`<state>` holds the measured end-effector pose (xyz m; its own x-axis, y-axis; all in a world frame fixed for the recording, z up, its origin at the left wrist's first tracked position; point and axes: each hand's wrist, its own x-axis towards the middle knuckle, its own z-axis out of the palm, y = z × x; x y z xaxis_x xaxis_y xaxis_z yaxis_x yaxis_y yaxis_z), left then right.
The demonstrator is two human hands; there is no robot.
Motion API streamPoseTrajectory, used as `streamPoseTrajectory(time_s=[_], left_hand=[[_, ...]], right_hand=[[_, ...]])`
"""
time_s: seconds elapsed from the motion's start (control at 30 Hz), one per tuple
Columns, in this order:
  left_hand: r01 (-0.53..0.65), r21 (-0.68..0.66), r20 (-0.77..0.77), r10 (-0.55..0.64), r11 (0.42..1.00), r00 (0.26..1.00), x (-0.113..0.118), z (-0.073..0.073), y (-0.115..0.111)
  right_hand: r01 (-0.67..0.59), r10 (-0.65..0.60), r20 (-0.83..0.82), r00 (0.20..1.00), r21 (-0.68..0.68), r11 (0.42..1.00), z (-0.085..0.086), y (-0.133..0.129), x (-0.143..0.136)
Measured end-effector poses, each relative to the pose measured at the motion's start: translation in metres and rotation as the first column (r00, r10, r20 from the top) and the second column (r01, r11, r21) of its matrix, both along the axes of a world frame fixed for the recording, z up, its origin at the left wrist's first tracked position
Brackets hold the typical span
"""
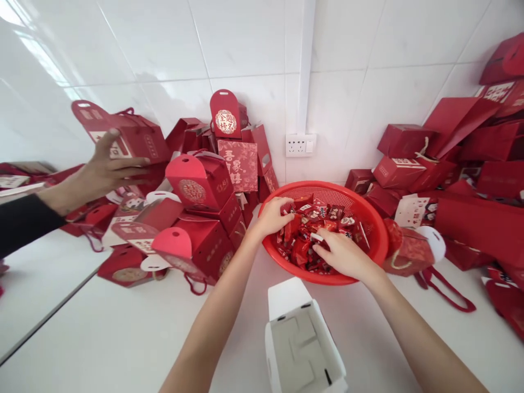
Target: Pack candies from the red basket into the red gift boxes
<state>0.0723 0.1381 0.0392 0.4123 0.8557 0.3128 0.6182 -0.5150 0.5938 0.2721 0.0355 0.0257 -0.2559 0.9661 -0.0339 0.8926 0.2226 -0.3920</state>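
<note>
A red plastic basket (379, 240) holds many small wrapped candies (303, 252), mostly in red wrappers. At its left side my left hand (276, 217) reaches over the rim, thumb and fingers apart, its fingertips among the candies. My right hand (341, 254) comes in over the front right rim. Its thumb and fingers bend around a candy with a white end (316, 237); the other fingertips are partly hidden. In front of the basket, between my forearms, stands an open box (303, 346) with a white inside and its lid flap folded back. Nothing lies in it.
At the left, another person's hand (104, 166) holds a red gift box (139, 136). Red gift boxes (196, 245) are stacked left of the basket, and more boxes (409, 174) pile up at the right. A socket (301, 146) sits on the tiled wall behind.
</note>
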Motion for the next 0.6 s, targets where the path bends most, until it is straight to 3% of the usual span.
streamPoseTrajectory(time_s=[0.1, 0.23, 0.37, 0.6], left_hand=[[-0.011, 0.022, -0.062, 0.013, 1.000, 0.998, -0.003, -0.002, -0.019], [-0.037, 0.090, -0.274, 0.060, 0.995, 0.960, -0.007, -0.004, -0.045], [-0.055, 0.208, -0.364, 0.129, 0.977, 0.923, -0.010, -0.008, -0.067], [-0.083, 0.385, -0.327, 0.220, 0.919, 0.919, -0.015, -0.018, -0.092]], right_hand=[[-0.044, 0.044, -0.009, 0.999, 0.007, 0.999, 0.001, -0.012, -0.005], [-0.034, 0.033, 0.024, 0.999, 0.047, 0.998, -0.001, -0.029, -0.011], [-0.057, 0.030, 0.154, 0.988, 0.179, 0.982, -0.006, -0.042, -0.019], [-0.147, -0.010, 0.301, 0.954, 0.493, 0.857, -0.028, -0.059, -0.029]])
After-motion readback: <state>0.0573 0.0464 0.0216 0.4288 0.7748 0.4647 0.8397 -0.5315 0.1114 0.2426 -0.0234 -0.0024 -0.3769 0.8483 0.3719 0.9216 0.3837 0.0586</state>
